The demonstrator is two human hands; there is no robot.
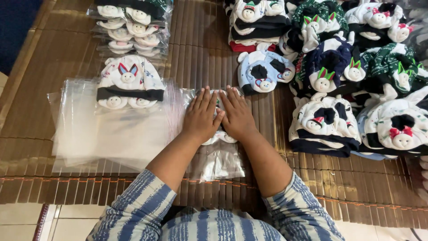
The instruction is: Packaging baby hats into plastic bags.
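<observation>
We see our left hand [201, 117] and right hand [236, 116] flat, fingers spread, side by side, pressing a bagged baby hat [218, 156] onto the bamboo mat [200, 53] near its front edge; its long axis runs toward us, under both palms equally.

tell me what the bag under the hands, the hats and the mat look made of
The bag under the left hand and right hand: thin clear plastic film, glossy and crinkled. The hats: soft knit or fleece-like fabric, matte, with stuffed animal faces. The mat: brown slats, probably bamboo or wood, bound by cords.
</observation>
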